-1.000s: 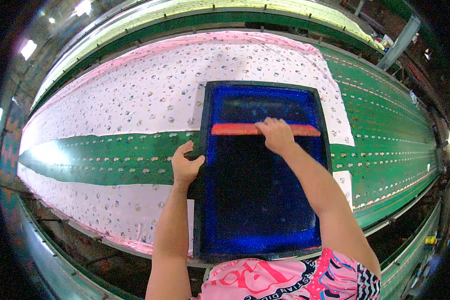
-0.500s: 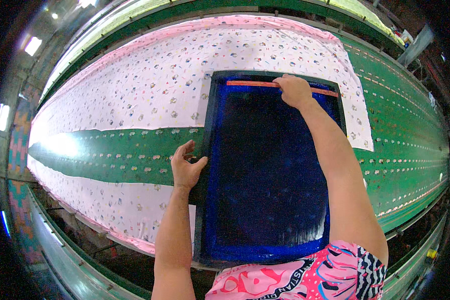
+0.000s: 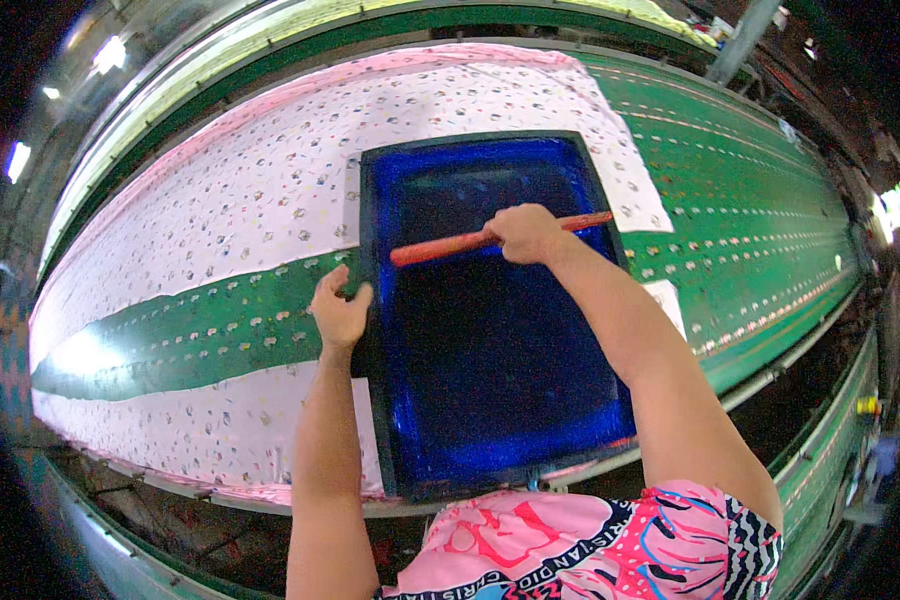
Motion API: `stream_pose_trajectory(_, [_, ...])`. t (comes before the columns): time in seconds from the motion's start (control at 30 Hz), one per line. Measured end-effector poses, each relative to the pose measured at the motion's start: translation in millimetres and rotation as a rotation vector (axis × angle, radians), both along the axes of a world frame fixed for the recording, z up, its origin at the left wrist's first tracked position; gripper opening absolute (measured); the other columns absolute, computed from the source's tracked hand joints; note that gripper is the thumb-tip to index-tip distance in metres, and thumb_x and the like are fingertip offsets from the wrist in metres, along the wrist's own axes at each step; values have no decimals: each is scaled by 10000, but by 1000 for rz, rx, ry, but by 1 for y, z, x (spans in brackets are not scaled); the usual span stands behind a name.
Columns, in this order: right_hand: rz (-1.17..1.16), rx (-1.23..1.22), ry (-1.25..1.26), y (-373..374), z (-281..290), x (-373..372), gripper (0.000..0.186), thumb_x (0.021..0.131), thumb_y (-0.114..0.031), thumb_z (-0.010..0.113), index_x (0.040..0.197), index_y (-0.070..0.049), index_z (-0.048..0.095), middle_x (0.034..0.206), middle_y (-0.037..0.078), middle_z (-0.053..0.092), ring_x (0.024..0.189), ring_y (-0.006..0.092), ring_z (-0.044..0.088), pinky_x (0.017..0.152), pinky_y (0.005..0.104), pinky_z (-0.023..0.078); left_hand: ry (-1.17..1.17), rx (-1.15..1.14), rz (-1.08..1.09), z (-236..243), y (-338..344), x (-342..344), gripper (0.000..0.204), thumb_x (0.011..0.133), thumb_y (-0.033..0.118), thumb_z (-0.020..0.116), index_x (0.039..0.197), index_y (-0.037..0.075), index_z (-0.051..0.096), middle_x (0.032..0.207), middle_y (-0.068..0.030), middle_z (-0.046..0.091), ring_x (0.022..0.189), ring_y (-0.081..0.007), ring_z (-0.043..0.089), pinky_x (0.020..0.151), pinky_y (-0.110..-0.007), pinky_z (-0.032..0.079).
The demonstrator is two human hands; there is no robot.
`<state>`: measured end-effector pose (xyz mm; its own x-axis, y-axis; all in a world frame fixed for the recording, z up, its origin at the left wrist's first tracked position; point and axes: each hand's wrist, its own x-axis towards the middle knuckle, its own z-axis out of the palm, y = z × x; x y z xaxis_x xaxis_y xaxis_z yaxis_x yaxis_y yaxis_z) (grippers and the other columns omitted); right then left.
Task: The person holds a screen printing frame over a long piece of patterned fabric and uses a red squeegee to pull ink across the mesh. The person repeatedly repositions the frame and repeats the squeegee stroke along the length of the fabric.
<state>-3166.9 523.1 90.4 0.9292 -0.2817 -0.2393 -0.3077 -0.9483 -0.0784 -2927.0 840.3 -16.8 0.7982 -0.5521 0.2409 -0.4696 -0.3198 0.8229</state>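
Note:
A large rectangular printing screen [image 3: 490, 350] with a dark frame and blue-inked edges lies over the printed cloth and green table. My right hand [image 3: 527, 235] is closed round a long reddish squeegee [image 3: 440, 246]. The squeegee slants across the upper part of the screen, its left end nearer me. At the screen's left side is my left hand [image 3: 340, 308], fingers and thumb apart, holding nothing. Its thumb is close to the frame; whether it touches I cannot tell.
White cloth [image 3: 220, 190] with small coloured figures and a pink border covers much of the long green table [image 3: 740, 190]. Rows of small printed marks run along the table. A post [image 3: 745, 42] stands at the far right, and a second green table edge [image 3: 830, 430] is at right.
The squeegee has come toward me from the screen's far edge in my right hand and now slants. My left hand stays beside the frame. The whole view has shifted and tilted.

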Motion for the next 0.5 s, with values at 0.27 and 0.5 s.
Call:
stream_pose_trajectory(0.27, [-21, 43, -69, 165, -3, -140, 325, 887, -135, 728, 1180, -216, 844, 1062, 109, 782, 1017, 361, 795, 884, 539, 639, -337, -242, 80, 49, 14, -45, 281, 1036, 178, 801, 1252, -2, 805, 1122, -181, 833, 1057, -314, 790, 1001, -420, 593])
stream_pose_trajectory(0.5, [-71, 71, -71, 276, -2, -213, 341, 887, -134, 750, 1199, -239, 841, 1065, 99, 777, 1036, 347, 789, 878, 522, 643, -333, -705, -537, 244, 104, -208, 132, 943, 80, 865, 1070, 102, 835, 976, -86, 819, 778, -197, 769, 762, -368, 647])
